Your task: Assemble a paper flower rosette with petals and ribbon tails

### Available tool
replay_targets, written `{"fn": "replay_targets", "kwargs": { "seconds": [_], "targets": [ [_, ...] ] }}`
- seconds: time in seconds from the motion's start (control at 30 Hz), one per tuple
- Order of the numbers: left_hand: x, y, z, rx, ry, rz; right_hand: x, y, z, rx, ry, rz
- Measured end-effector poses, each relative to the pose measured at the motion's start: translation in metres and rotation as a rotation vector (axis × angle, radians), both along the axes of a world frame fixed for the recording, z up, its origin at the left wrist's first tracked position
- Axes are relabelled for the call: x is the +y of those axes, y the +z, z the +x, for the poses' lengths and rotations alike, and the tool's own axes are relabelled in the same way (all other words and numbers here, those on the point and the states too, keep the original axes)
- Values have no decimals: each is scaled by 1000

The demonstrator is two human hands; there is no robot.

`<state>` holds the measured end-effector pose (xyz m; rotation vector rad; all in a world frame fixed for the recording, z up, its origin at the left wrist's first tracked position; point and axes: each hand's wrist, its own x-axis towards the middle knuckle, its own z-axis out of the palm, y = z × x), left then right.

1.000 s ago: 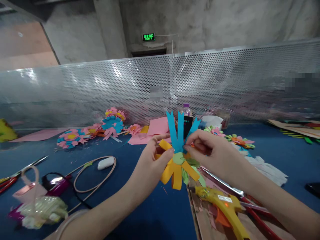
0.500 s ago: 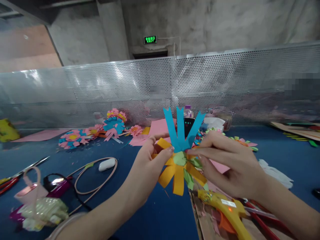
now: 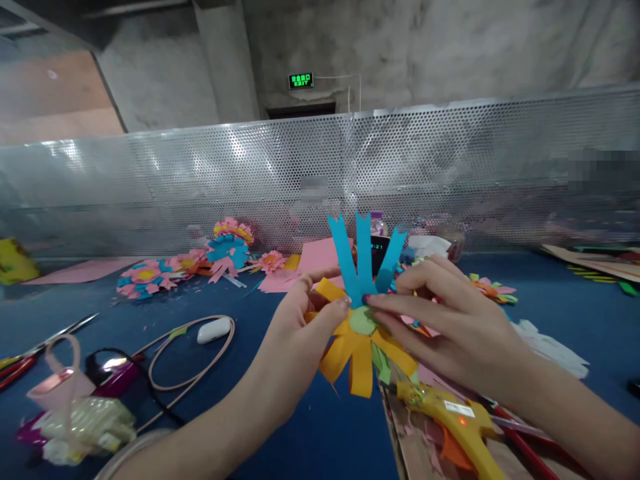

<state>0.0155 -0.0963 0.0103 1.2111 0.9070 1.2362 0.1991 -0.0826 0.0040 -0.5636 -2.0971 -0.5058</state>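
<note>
A paper flower is held up in front of me, with orange loop petals, a light green round centre and three blue notched paper strips rising from its top. My left hand pinches its left side, thumb on the front near the centre. With fingers closed at the base of the blue strips, my right hand presses on them just above the green centre; its fingertips partly cover the join. Green paper pieces show behind the lower right petals.
Below my right hand a yellow glue gun lies on cardboard, its small light lit, beside red-handled pliers. Finished paper flowers and pink sheets lie at the back. Scissors, a cable and a white case are left.
My right fingers have shifted left and pressed onto the base of the blue strips. The right-hand strip leans further in, and the flower has moved slightly right.
</note>
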Motion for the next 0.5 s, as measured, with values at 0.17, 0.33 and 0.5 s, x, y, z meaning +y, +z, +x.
{"fn": "replay_targets", "kwargs": {
  "seconds": [0.17,0.33,0.5],
  "targets": [
    [-2,0,0,-11,-9,9,-3,1,0,18,60,7],
    [-5,4,0,-24,-14,7,-4,2,3,27,44,33],
    [-8,6,-1,-35,-20,16,-8,2,3,43,68,40]
  ]
}}
